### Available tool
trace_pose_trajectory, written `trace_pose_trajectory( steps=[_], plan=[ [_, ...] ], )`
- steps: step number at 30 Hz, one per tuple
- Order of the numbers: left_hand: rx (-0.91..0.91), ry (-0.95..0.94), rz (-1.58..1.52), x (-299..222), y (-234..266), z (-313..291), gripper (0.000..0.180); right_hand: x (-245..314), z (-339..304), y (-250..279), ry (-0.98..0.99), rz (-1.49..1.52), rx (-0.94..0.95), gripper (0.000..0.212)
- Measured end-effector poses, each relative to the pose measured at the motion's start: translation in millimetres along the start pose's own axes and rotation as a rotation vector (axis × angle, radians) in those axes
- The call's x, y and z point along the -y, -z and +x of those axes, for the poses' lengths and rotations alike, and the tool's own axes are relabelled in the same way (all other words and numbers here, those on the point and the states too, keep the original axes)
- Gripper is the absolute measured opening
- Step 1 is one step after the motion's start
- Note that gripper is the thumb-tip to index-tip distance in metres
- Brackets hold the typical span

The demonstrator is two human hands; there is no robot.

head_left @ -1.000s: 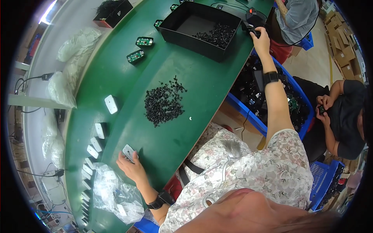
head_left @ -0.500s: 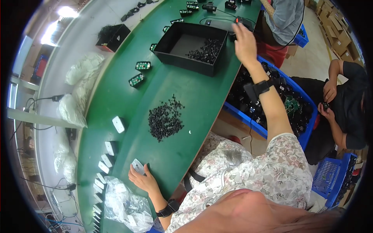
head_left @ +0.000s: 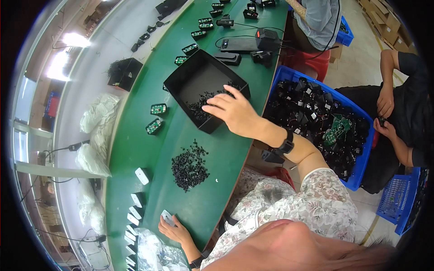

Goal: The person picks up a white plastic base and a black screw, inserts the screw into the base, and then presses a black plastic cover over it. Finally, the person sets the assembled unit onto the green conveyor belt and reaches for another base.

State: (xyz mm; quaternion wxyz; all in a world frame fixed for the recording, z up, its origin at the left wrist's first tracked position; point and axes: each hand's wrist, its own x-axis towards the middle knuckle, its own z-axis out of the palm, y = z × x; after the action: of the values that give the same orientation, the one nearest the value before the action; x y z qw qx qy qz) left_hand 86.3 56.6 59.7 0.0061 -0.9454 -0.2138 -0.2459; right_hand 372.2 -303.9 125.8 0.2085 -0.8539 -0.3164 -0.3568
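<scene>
beneath both grips: green worktop, running from the right grip down to the left grip.
right of the right grip: blue crate, heaped with dark parts, apart from the fingers.
under the right grip: black box, just swung round and brought nearer, so that one corner now points towards the loose pile; this seems to put its contents within easier reach.
right grip: wide, fingers spread over the box's near right side; half a second ago it was out past the far right corner. nothing shows held; whether it touches the rim, cannot tell.
left grip: narrow, fingers and thumb around a white-faced case; unchanged, so that one item appears kept ready while the other hand deals with the box.
between the two grips: the loose pile, tiny black bits on the worktop, touched by neither hand.
left of the right grip: two uncovered cases, green boards showing, beside the box.
just below the right fingers: black pieces, gathered along the box's near side.
</scene>
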Motion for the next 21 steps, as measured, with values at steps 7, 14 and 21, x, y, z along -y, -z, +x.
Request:
trace_pose_trajectory(
  steps=[7,14,21],
  plan=[
    [0.006,0.041,-0.003,-10.9,10.8,1.8,0.046,-170.8,66.1,-0.4,-0.554,0.098,0.001,0.026],
    [0.009,0.030,-0.021,-11.8,7.6,4.2,0.044,-166.8,59.0,-31.1,-0.396,-0.110,0.112,0.029],
    [-0.047,0.042,-0.073,-7.8,-7.1,5.1,0.049,2.4,17.2,15.8,0.242,0.087,0.180,0.048]
  ],
)
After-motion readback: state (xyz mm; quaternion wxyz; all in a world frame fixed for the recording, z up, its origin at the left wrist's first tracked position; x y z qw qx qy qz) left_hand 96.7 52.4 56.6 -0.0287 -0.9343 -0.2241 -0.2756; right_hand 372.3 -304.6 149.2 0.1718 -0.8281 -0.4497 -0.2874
